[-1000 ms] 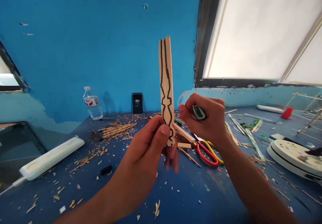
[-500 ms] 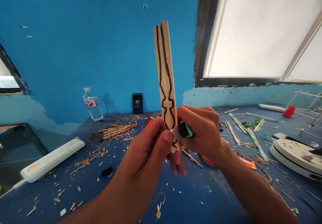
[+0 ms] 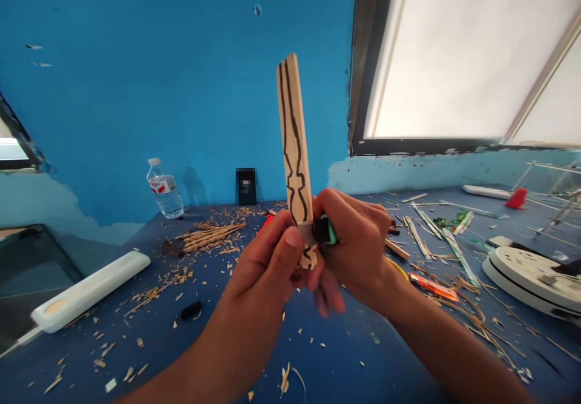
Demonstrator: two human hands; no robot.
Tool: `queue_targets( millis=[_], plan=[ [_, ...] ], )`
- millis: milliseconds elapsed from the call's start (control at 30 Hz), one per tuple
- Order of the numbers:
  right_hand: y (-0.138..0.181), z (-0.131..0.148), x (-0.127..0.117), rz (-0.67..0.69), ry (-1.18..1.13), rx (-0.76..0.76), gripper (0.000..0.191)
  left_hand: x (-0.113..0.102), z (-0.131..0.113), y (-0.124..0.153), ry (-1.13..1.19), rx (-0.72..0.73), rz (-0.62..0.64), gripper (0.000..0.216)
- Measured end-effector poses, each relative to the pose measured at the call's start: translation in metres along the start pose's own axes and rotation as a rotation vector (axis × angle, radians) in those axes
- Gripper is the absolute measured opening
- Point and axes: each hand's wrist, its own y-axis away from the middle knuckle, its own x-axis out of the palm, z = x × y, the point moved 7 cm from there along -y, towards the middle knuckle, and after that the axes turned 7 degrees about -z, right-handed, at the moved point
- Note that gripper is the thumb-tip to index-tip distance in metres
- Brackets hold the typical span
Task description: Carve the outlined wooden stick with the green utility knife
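Note:
A flat strip of light wood point(image 3: 296, 131), marked with wavy black outlines, stands nearly upright in front of me. My left hand point(image 3: 267, 264) is closed round its lower part, the thumb lying near the cut area. In my right hand point(image 3: 356, 234) is a craft knife point(image 3: 324, 230) with a black and green handle, gripped in closed fingers. Its short metal blade lies across the strip just above the lower end, close to my left thumb. Part of the knife's handle is hidden inside my right fist.
Wood shavings and a bundle of thin brown sticks point(image 3: 213, 237) lie on the blue table point(image 3: 345, 355). A water bottle point(image 3: 164, 189) and a white bar-shaped object point(image 3: 93, 292) are at left. On the right are an orange cutter point(image 3: 433, 286), wood scraps and a round white device point(image 3: 535, 280).
The knife blade has turned and now lies more squarely across the strip. The strip and both hands have shifted slightly left, and the strip's top sits lower.

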Motion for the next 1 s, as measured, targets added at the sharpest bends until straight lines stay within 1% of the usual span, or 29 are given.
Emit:
queue_targets(
  millis=[100, 133, 200, 233, 267, 300, 333, 367, 400, 433, 467, 500, 533, 633, 667, 700, 733, 833, 900, 1000],
  plan=[
    [0.000, -0.004, 0.009, 0.006, 0.019, 0.021, 0.024, -0.004, 0.002, 0.001, 0.021, -0.010, -0.092, 0.033],
    [-0.001, -0.010, 0.013, 0.008, 0.026, 0.035, 0.024, -0.004, 0.005, 0.002, 0.031, -0.028, -0.112, 0.035],
    [-0.008, -0.029, 0.015, -0.005, 0.041, 0.085, 0.025, -0.004, 0.016, 0.007, 0.042, -0.080, -0.126, 0.035],
    [-0.013, -0.044, 0.012, -0.041, 0.063, 0.140, 0.026, -0.002, 0.022, 0.010, 0.051, -0.114, -0.109, 0.035],
    [-0.016, -0.058, 0.006, -0.087, 0.079, 0.193, 0.032, -0.001, 0.030, 0.014, 0.053, -0.165, -0.084, 0.036],
    [-0.019, -0.071, -0.002, -0.119, 0.082, 0.240, 0.035, 0.003, 0.037, 0.018, 0.083, -0.231, -0.036, 0.038],
    [-0.019, -0.082, -0.009, -0.125, 0.070, 0.280, 0.037, 0.004, 0.042, 0.021, 0.113, -0.268, -0.009, 0.039],
    [-0.017, -0.089, -0.016, -0.104, 0.043, 0.315, 0.037, 0.000, 0.041, 0.022, 0.099, -0.245, -0.040, 0.035],
    [-0.013, -0.093, -0.021, -0.052, -0.004, 0.346, 0.037, -0.003, 0.039, 0.022, 0.082, -0.211, -0.046, 0.032],
    [-0.007, -0.092, -0.023, 0.036, -0.068, 0.377, 0.035, -0.004, 0.036, 0.021, 0.066, -0.179, -0.038, 0.030],
    [0.003, -0.087, -0.022, 0.158, -0.149, 0.406, 0.031, -0.006, 0.034, 0.021, 0.050, -0.151, -0.029, 0.028],
    [0.013, -0.078, -0.022, 0.267, -0.236, 0.424, 0.027, -0.007, 0.033, 0.021, 0.041, -0.137, -0.017, 0.028],
    [0.023, -0.067, -0.024, 0.340, -0.309, 0.438, 0.025, -0.008, 0.034, 0.021, 0.030, -0.132, -0.006, 0.028],
    [0.050, -0.026, -0.028, 0.500, -0.471, 0.458, 0.020, -0.011, 0.041, 0.027, -0.045, -0.108, -0.019, 0.026],
    [0.057, -0.013, -0.028, 0.533, -0.519, 0.466, 0.021, -0.012, 0.043, 0.030, -0.089, -0.092, -0.033, 0.023],
    [0.065, -0.002, -0.026, 0.580, -0.603, 0.508, 0.025, -0.013, 0.045, 0.034, -0.137, -0.077, -0.053, 0.021],
    [0.071, 0.004, -0.027, 0.579, -0.600, 0.535, 0.028, -0.014, 0.045, 0.037, -0.186, -0.062, -0.076, 0.020],
    [0.081, 0.011, -0.027, 0.514, -0.523, 0.564, 0.027, -0.019, 0.044, 0.045, -0.315, -0.046, -0.128, 0.025],
    [0.086, 0.009, -0.025, 0.477, -0.482, 0.561, 0.021, -0.024, 0.041, 0.047, -0.383, -0.044, -0.156, 0.027],
    [0.094, 0.003, -0.018, 0.497, -0.432, 0.559, 0.010, -0.037, 0.032, 0.046, -0.448, -0.053, -0.180, 0.015]
  ],
)
